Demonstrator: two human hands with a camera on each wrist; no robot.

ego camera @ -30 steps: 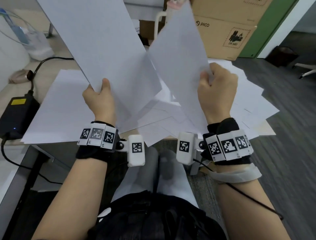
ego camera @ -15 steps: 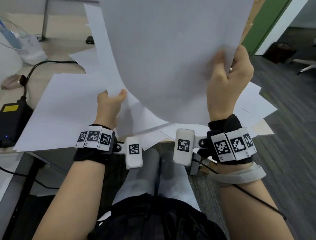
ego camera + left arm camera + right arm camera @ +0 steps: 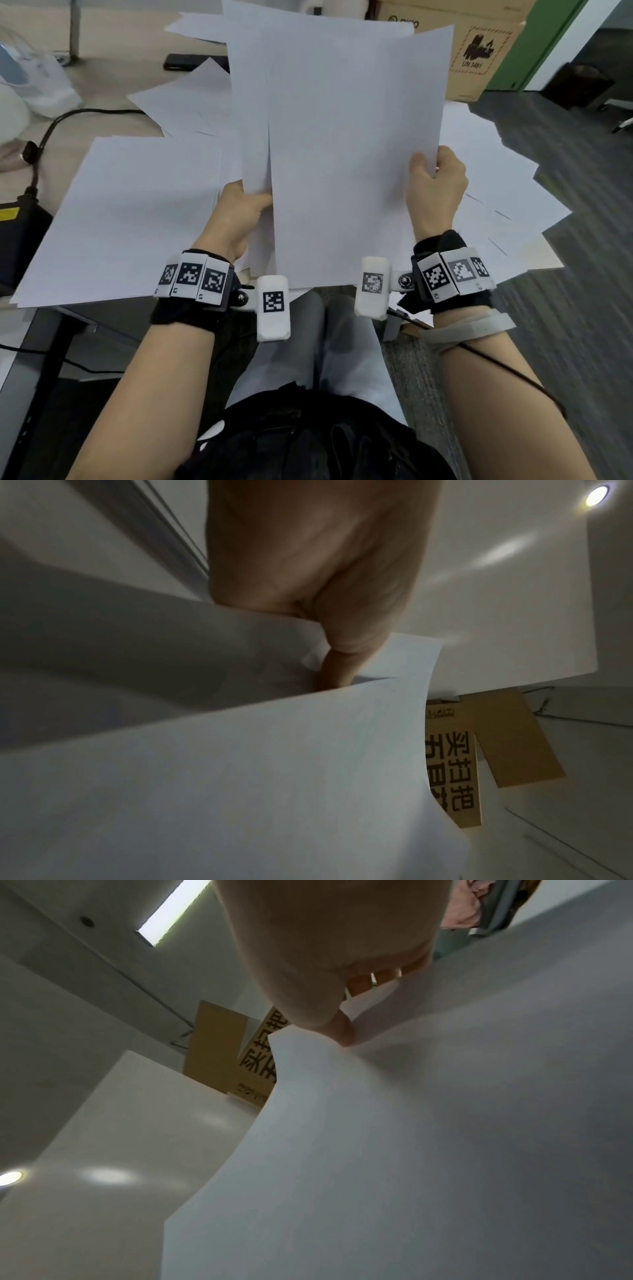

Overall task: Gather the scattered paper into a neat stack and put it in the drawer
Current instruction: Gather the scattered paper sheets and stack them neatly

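Across the middle and left of the head view, the desk (image 3: 85,113) carries the loose sheets (image 3: 137,219), spread in overlapping fans from the left edge to the right edge of the frame and not yet squared up. At upper right a cardboard box (image 3: 479,51) stands behind the desk; a black adapter (image 3: 20,240) with its cable (image 3: 68,118) occupies the left edge. No drawer is visible in any view. At frame centre, the held sheets (image 3: 342,154) are raised above the desk, tilted up toward the camera, with edges offset from one another. The left hand (image 3: 239,216) grips the lower left edge, thumb pressed on the near face; the left wrist view shows the thumb clamped against paper, the other fingers hidden behind it. The right hand (image 3: 436,192) grips the right edge, thumb in front and fingers curled behind. Judged stage: early gathering; most paper remains on the desk. Risk: the held sheets are misaligned and held only at their edges, so an uneven squeeze may crease a corner, or a rear sheet may slip out. Sheets overhanging the desk's near edge, lower centre, may slide to the floor if brushed by a wrist.
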